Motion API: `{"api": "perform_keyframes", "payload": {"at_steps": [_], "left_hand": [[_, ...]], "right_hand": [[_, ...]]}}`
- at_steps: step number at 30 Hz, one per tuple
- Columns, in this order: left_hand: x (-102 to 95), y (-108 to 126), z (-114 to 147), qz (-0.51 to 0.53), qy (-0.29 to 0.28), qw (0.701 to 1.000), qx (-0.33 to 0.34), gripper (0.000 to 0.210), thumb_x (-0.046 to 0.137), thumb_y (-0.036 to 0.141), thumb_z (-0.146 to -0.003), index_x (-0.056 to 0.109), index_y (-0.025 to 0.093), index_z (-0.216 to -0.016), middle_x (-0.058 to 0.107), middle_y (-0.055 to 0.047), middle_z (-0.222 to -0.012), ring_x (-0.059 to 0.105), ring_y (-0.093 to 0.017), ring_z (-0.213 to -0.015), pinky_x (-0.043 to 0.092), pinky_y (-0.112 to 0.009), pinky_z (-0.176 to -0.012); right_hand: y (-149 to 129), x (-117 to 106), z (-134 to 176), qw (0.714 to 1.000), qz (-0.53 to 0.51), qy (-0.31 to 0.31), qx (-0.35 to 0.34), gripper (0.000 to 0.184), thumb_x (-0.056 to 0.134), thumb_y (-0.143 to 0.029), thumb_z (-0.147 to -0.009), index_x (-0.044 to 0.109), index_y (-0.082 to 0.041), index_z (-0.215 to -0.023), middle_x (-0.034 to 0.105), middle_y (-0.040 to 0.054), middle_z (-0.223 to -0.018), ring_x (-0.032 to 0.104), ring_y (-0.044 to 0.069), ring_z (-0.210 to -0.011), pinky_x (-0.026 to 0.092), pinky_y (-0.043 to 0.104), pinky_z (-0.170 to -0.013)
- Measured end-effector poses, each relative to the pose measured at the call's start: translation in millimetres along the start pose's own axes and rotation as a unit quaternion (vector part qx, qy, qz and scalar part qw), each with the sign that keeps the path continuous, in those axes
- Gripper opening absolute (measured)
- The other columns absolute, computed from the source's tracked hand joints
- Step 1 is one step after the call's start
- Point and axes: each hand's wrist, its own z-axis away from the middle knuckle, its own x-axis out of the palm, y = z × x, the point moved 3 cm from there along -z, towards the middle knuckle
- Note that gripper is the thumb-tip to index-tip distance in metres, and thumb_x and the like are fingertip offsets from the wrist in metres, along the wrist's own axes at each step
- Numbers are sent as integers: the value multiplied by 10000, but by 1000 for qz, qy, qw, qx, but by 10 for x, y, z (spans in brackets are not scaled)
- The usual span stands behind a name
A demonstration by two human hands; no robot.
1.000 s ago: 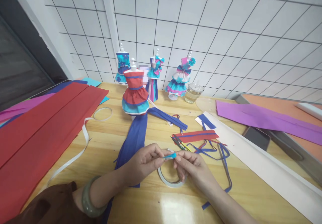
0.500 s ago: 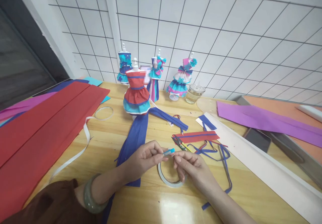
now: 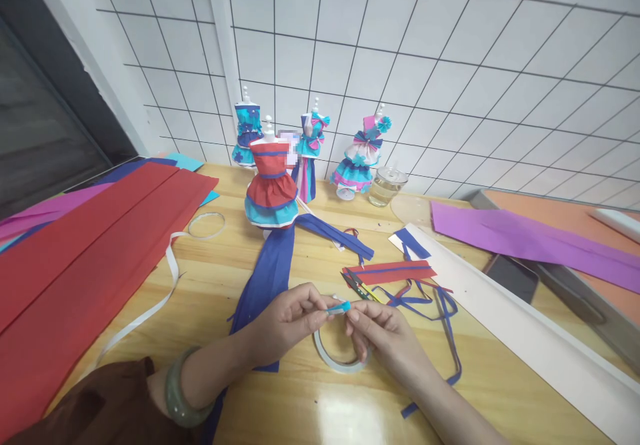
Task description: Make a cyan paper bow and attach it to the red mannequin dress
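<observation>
Background: white wall with black grid lines (image 3: pixel 390 38) across the upper frame. Work surface: glossy pale wood-grain tabletop (image 3: pixel 280 405).

Left hand (image 3: pixel 295 315): below centre of the frame, closed in a pinch, thumb and fingers gripping the left end of a small, narrow turquoise strip (image 3: pixel 340 308). Strip location: just below frame centre, between both sets of fingertips. Right hand (image 3: pixel 383 328): thumb and forefinger drawn together beside the strip's right end; grip or mere proximity impossible to tell.

Directly below the strip in the frame: white ring-shaped roll of tape (image 3: pixel 340 367), partly covered by the right hand.

Right of centre: yellow-and-black scissors (image 3: pixel 356 283) against a flat red strip with blue centre line (image 3: pixel 395 271); tangled narrow dark-blue ribbons (image 3: pixel 453 338) farther right.

Upper centre: miniature white mannequin in red dress with turquoise hem (image 3: pixel 273 185), upright; beside three smaller-looking dressed mannequins, clear glass cup of pale liquid (image 3: pixel 387 188).

Left side: large folded red sheet (image 3: pixel 100 258). Right side: long whitish panel (image 3: pixel 520 328), purple sheet (image 3: pixel 530 235) above.
</observation>
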Motion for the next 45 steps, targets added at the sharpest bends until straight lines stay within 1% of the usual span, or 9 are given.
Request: {"api": "perform_keyframes", "payload": {"at_steps": [4, 10, 15, 25, 31, 36, 42, 45], "left_hand": [[-6, -10, -2, 2, 0, 1000, -3, 92, 524, 235, -803, 478, 161, -775, 597, -116, -1104, 501, -200, -1089, 328, -375, -945], [-1, -9, -26, 36, 12, 999, -12, 125, 551, 257, -785, 480, 158, -758, 615, -101, -1058, 525, -208, -1057, 356, -386, -930], [-7, -25, -31, 40, 8, 999, -7, 117, 549, 252, -787, 480, 159, -765, 617, -100, -1054, 501, -212, -1090, 350, -387, -934], [-1, 7, -31, 47, 11, 999, -6, 122, 548, 248, -786, 476, 153, -760, 619, -103, -1045, 545, -200, -1014, 363, -404, -919], [-8, -1, -24, 27, 11, 1000, 2, 125, 544, 263, -788, 485, 155, -764, 629, -104, -1011, 515, -213, -1062, 332, -407, -939], [-23, -16, -12, 26, 11, 1000, 2, 116, 544, 259, -788, 492, 156, -772, 622, -104, -1034, 520, -207, -1056, 341, -397, -935], [-15, 3, -27, 32, 16, 999, -3, 122, 545, 258, -788, 490, 152, -765, 620, -106, -1034, 510, -214, -1070, 347, -399, -933], [-11, 6, -22, 29, 17, 999, -5, 121, 543, 252, -789, 485, 149, -761, 617, -111, -1042, 507, -216, -1075, 350, -398, -932]], "right_hand": [[7, -1, -2, 1000, -3, -2, -2, 309, 565, -395, -778, 583, -131, -618, 495, -45, -353, 407, 49, -315, 298, 171, -389], [-18, 3, 1, 1000, 1, 6, -3, 289, 593, -393, -757, 590, -130, -637, 508, -46, -376, 406, 43, -316, 310, 166, -382], [-5, 0, 3, 1000, 3, 2, -7, 297, 575, -390, -773, 590, -130, -630, 503, -42, -363, 407, 46, -315, 307, 169, -381], [-10, 5, -7, 1000, 13, 1, -7, 297, 570, -394, -774, 590, -129, -640, 496, -46, -369, 409, 53, -322, 303, 182, -389], [-20, 12, 8, 1000, 15, 3, -4, 314, 563, -412, -774, 579, -138, -622, 488, -48, -366, 398, 58, -320, 305, 192, -395], [-23, 11, 9, 1000, 15, 5, -2, 319, 575, -429, -758, 582, -140, -621, 491, -47, -378, 400, 61, -318, 314, 200, -393], [-47, 18, 13, 1000, 18, 3, -8, 287, 586, -405, -757, 594, -136, -655, 502, -48, -392, 400, 56, -320, 312, 199, -392], [-59, 23, 17, 1000, 18, 2, -10, 293, 586, -409, -754, 591, -139, -642, 500, -49, -386, 400, 56, -317, 314, 199, -393]]}}
